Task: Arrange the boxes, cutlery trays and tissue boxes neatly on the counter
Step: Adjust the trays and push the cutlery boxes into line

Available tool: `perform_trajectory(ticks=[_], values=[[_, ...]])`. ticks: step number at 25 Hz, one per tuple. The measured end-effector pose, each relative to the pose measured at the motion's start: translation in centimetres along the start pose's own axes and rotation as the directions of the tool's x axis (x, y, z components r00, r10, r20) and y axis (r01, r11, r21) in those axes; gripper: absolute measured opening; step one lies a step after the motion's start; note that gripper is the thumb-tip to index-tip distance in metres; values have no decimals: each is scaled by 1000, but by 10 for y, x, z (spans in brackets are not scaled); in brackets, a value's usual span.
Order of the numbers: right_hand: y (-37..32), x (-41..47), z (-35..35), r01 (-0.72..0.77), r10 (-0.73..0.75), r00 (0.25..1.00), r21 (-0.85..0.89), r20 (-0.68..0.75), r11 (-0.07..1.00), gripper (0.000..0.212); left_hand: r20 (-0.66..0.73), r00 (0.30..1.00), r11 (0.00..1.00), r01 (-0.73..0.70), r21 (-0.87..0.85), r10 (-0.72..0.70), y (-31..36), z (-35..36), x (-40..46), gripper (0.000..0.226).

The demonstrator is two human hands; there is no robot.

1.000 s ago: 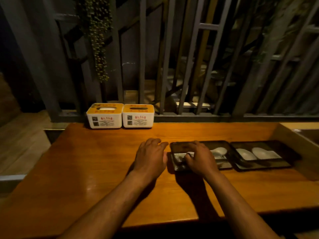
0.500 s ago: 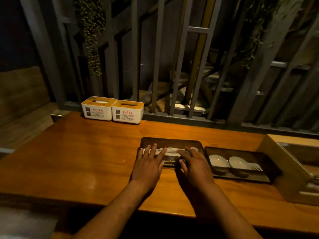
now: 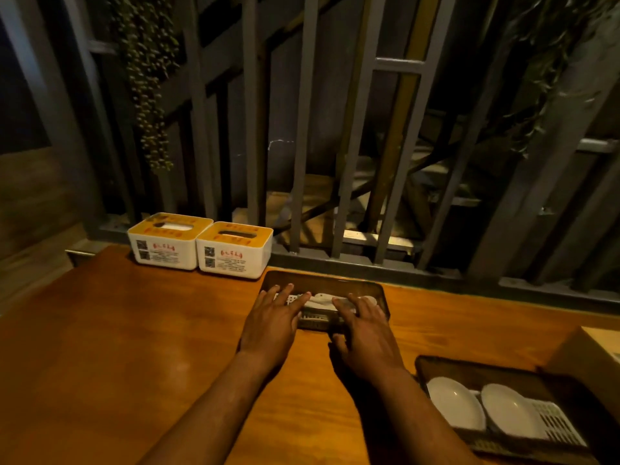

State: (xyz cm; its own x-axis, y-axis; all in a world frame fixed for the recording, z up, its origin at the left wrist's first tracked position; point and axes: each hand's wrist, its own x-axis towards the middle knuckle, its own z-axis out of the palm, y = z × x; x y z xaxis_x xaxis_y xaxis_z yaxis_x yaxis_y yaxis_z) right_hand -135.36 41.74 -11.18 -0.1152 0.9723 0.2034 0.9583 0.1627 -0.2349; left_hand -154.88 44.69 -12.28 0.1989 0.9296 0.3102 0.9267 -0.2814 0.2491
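Orange-brown wooden counter, dim light, grey slatted railing behind with hanging vine. Two tissue boxes side by side at the back edge. Dark cutlery tray just right of them, contents probably spoons; left hand and right hand flat on it, fingers spread. Second tray near right, holding white dishes.

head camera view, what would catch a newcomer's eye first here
Both hands, the left hand and right hand, lie flat with fingers spread on a dark cutlery tray near the far edge of the wooden counter. Just left of it, two white tissue boxes with yellow tops sit side by side against the railing. A second tray with two white dishes sits near right.
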Motion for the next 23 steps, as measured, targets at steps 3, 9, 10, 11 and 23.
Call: perform_trajectory(ticks=[3, 9, 10, 11, 23], values=[[5, 48, 12, -3, 3, 1000, -50, 4, 999, 79, -26, 999, 1000, -21, -20, 21, -18, 14, 48, 47], [11, 116, 31, 2, 5, 998, -119, 60, 993, 97, -52, 998, 999, -33, 13, 34, -42, 41, 114, 46], [11, 122, 33, -2, 9, 998, -121, 62, 993, 99, -58, 998, 999, -36, 22, 37, -44, 44, 120, 46], [10, 128, 35, -5, 13, 998, -125, 59, 992, 101, -63, 997, 999, -41, 29, 43, -46, 46, 126, 45], [11, 153, 25, 5, 23, 985, -166, 171, 986, 97, 40, 997, 983, -73, 171, 67, -46, 38, 136, 68]])
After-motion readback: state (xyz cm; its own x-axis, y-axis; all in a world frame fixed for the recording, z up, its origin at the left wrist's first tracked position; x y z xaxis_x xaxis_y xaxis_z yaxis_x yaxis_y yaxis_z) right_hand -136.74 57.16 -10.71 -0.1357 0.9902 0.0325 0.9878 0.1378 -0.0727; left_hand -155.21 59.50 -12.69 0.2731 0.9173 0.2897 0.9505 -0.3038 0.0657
